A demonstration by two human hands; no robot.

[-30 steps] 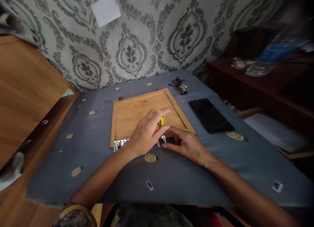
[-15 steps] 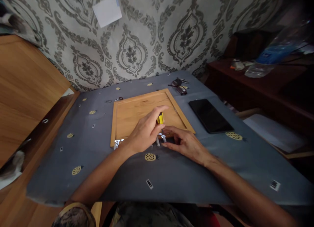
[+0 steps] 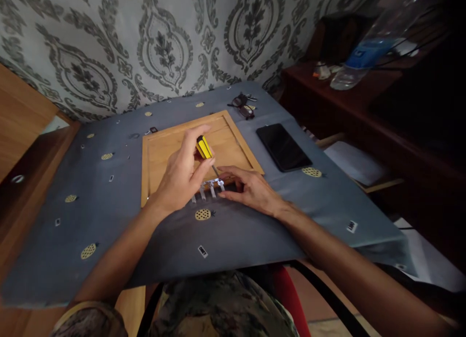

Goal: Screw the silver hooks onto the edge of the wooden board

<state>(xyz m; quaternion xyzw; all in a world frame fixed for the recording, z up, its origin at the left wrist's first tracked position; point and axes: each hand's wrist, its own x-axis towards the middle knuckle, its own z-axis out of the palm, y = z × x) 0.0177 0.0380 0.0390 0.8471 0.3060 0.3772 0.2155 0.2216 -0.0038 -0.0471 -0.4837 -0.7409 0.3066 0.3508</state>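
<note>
Head view, seated person at a table. A grey cloth (image 3: 109, 215) with small yellow motifs is spread over the table, and a framed wooden panel (image 3: 156, 152) is laid flat on it, near the middle. A dark phone (image 3: 283, 146) is placed to the right of the panel, apart from it.

The left hand (image 3: 180, 179) is closed around the yellow handle of a screwdriver (image 3: 204, 147), which is tilted down towards a pale metal fitting (image 3: 211, 185) at the panel's near edge. The right hand (image 3: 253, 193) is set just beside the fitting, with its fingers stretched out low over the cloth.

For clean work, it is judged that the shaft should be brought closer to upright and in line with the screw. Steady downward pressure should be kept on the handle, while the fitting is pinned firmly so that it cannot slide on the wood.

The tip of the screwdriver and any screw head are too small to be made out. Whether the fitting is pinched or merely pressed by the right hand cannot be told, and part of the panel's near edge is covered by both hands.
</note>
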